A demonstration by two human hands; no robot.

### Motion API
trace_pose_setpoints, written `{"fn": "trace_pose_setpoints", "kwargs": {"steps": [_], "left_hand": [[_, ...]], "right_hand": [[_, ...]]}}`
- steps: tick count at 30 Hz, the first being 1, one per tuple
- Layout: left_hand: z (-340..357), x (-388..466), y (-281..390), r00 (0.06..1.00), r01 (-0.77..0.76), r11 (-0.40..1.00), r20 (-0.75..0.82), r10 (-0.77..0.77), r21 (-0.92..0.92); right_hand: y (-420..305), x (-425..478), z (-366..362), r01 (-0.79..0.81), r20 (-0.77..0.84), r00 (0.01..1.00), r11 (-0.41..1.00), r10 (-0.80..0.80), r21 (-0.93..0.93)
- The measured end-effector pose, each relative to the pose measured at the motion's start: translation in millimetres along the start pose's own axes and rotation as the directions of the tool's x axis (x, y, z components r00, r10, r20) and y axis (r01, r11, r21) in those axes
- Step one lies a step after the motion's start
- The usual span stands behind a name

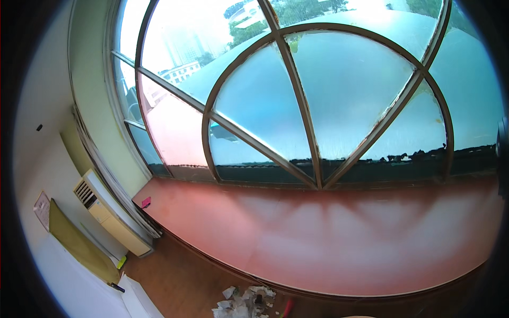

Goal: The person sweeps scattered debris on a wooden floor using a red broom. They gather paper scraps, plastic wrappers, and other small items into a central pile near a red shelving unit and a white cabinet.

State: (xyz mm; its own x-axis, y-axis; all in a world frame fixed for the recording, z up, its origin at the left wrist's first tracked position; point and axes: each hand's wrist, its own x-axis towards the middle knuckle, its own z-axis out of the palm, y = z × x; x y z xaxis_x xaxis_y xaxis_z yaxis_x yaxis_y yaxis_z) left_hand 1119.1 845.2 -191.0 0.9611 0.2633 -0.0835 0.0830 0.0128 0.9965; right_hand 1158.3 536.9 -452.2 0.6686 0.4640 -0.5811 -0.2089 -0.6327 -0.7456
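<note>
Neither my left hand nor my right hand is in view. Before me spreads a wide reddish window sill (254, 238) with a glossy surface. Above it stands a large window with a curved brown frame (296, 95) and spoke-like bars. On the brown floor (175, 262) below the sill lies a pile of crumpled white paper and scraps (238, 304). Close to its right is a thin red object (287, 308), partly cut off by the lower edge. A pale sliver (358, 317) shows at the bottom rim; what it belongs to is hidden.
A floor-standing air conditioner (115, 222) leans into view at left beside a gathered curtain (115, 179). Near the sill's left corner lies a small pink item (146, 202). An olive cloth (83, 246) and a white panel (139, 298) are at lower left. One dark object (503, 159) borders the right.
</note>
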Motion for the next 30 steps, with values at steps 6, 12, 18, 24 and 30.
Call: {"fn": "trace_pose_setpoints", "kwargs": {"steps": [6,12,18,24,30], "left_hand": [[6,2,41,0.973,-0.025,0.999,-0.229,0.033,0.041],[6,14,27,0.946,-0.100,0.991,-0.317,0.069,-0.084],[28,24,38,0.963,-0.092,0.985,-0.267,0.050,-0.145],[46,40,29,0.983,-0.090,0.989,-0.168,0.071,-0.113],[46,63,5,0.990,-0.139,0.987,-0.039,0.136,-0.075]], "right_hand": [[89,-119,-77,-0.566,0.218,0.823,0.786,0.524,0.247],[110,-160,-137,-0.612,0.156,0.786,0.715,0.598,0.339],[101,-127,-176,-0.475,0.074,0.871,0.793,0.486,0.382],[76,-109,-193,-0.376,0.046,0.918,0.831,0.393,0.409],[77,-117,-191,-0.359,0.033,0.921,0.816,0.387,0.454]]}}
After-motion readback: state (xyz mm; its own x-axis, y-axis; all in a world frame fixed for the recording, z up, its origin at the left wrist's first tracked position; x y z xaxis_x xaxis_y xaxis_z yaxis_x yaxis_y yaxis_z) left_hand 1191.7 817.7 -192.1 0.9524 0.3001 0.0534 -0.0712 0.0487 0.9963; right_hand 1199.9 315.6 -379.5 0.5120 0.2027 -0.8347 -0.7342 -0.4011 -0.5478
